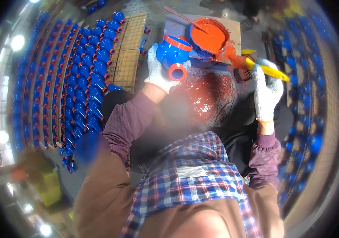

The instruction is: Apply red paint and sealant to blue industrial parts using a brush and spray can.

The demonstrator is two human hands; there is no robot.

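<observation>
In a white knit glove, my left hand (157, 70) is closed around a glossy blue pipe fitting (171, 53) with orange-red rims. One round opening of the fitting faces me; a wider rim is tilted up at its top. My right hand (268, 87), gloved too, grips a paintbrush (270, 70) by its yellow handle. The red-coated bristles point left, toward the paint bucket. That bucket (227, 37) holds orange-red paint, and a stick (183, 16) leans in it. Fitting and brush are apart.
Below the bucket lies a rounded surface (207, 97) smeared with wet red paint. Cardboard (235, 27) sits under the bucket. Rows of blue fittings (86, 71) stand on the left, beside a wooden pallet (131, 51). More blue pieces (296, 91) fill racks on the right.
</observation>
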